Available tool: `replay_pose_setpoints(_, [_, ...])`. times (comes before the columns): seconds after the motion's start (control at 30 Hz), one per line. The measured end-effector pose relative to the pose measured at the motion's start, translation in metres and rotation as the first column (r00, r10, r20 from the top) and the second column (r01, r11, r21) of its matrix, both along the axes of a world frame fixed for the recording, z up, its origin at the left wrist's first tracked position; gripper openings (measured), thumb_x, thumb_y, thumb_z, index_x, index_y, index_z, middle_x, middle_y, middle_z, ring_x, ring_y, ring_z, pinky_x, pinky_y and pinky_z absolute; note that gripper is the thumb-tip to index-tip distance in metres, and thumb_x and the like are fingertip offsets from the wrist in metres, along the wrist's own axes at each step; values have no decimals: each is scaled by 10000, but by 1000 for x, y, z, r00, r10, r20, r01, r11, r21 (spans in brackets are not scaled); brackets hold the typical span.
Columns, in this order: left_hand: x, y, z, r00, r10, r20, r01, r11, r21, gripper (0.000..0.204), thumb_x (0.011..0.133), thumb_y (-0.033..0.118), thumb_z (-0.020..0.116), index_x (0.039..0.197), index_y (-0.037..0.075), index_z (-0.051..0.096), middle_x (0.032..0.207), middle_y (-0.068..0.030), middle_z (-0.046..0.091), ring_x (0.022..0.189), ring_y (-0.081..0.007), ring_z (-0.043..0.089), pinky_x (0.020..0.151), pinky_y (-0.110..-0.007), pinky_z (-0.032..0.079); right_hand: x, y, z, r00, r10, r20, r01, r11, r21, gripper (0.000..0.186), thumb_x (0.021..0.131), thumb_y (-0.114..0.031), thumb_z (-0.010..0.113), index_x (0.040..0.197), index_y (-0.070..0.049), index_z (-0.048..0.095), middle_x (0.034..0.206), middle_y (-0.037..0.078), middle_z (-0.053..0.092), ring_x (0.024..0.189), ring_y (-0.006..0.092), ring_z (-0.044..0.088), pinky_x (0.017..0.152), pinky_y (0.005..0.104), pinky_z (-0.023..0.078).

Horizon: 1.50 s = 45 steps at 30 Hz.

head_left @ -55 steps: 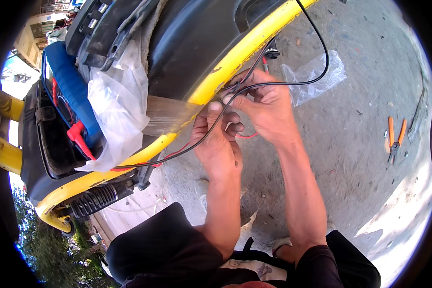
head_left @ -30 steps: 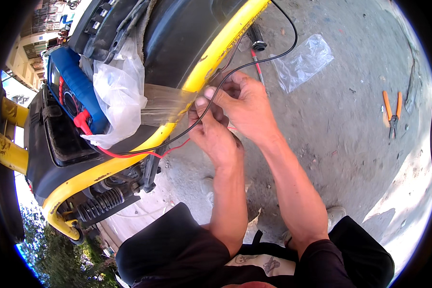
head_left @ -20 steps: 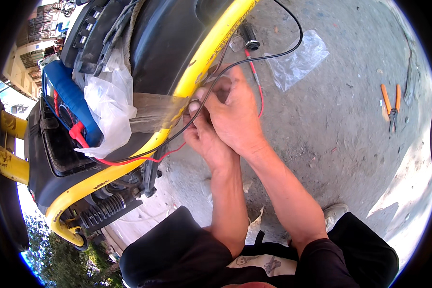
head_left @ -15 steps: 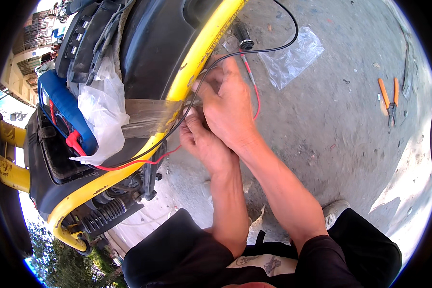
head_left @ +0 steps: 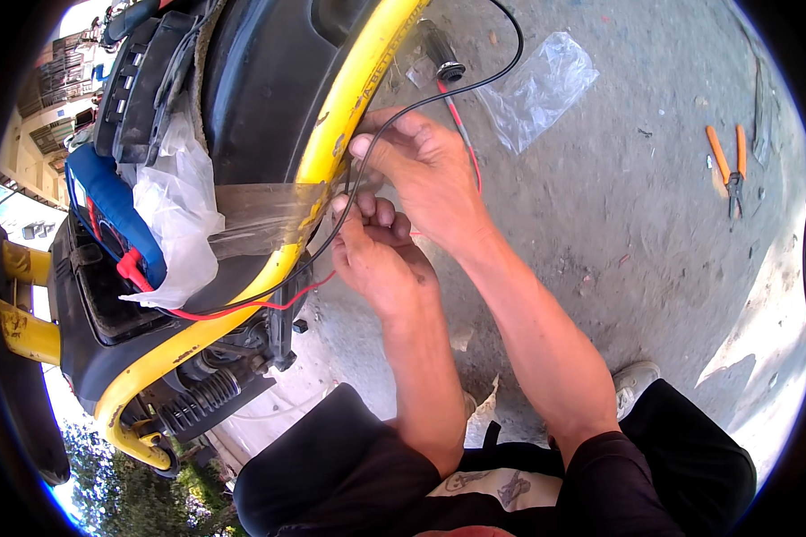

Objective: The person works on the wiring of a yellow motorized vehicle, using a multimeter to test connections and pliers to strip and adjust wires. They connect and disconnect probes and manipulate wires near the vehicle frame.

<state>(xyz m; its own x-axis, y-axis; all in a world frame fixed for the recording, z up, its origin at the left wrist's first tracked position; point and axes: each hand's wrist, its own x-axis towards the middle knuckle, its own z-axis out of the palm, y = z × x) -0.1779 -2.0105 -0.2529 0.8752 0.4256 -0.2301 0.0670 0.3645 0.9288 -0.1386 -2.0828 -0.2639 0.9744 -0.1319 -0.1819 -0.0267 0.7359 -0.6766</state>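
Observation:
My right hand (head_left: 425,179) is closed at the underside of the yellow tube (head_left: 324,166) of a vehicle, thumb near a black cable (head_left: 515,55) that loops across it. Just below, my left hand (head_left: 376,259) has curled fingers, its thumb beside that cable and a strip of translucent brown tape (head_left: 251,206) spanning the black panel. What either hand grips is hidden. A red lead (head_left: 295,300) runs near my left hand. A blue multimeter (head_left: 116,206) with red plug rests on the vehicle under a white plastic bag (head_left: 170,242).
Orange-handled pliers (head_left: 734,170) lie on the concrete ground (head_left: 645,286) at right. A black cylindrical part (head_left: 441,54), a red probe (head_left: 457,121) and a clear bag (head_left: 537,89) lie beyond my hands. A spring shock (head_left: 197,403) shows under the vehicle at lower left.
The view has shifted along the vehicle. My right hand has moved up along the yellow tube, and my left hand's curled fingers show again below it after being largely covered.

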Motion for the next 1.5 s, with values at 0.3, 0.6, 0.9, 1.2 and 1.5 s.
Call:
replay_pose_setpoints(0.3, [9,-25,-3,1000,-22,-4,23,993,119,250,1046,273,584,1020,25,605,898,-32,641,771,-99,609,625,-249,486,25,1,-13,998,-56,24,60,964,-261,222,913,-118,686,993,88,707,815,146,729,741,184,688,673,332,548])
replay_pose_setpoints(0.6, [10,-19,-16,978,-206,24,199,966,162,329,1083,244,480,1274,-2,586,1206,-122,653,1111,-200,650,932,-354,538,5,-31,-15,987,148,61,-93,840,-534,253,914,-164,663,1022,50,743,846,153,744,772,213,702,736,349,554])
replay_pose_setpoints(0.9, [39,0,-27,933,-349,84,347,815,-465,450,1068,325,507,1422,51,470,1401,-93,546,1331,-220,500,1127,-422,395,33,-26,-7,990,94,107,34,570,-821,225,878,-119,606,963,36,746,884,253,708,804,411,688,745,472,540])
replay_pose_setpoints(1.2, [41,6,-38,952,-237,191,305,732,-609,372,1038,311,583,1289,37,567,1335,-85,585,1265,-207,541,1111,-411,414,42,-24,-12,994,83,66,14,518,-855,202,827,-127,633,893,22,752,820,244,694,774,421,685,721,482,548])
replay_pose_setpoints(1.5, [63,4,-42,909,-354,221,411,664,-625,317,1035,244,567,1265,27,588,1259,-84,630,1196,-190,587,1061,-391,461,47,-27,16,999,38,-37,-51,517,-854,143,747,-97,694,826,4,755,813,231,707,798,403,702,742,472,570])
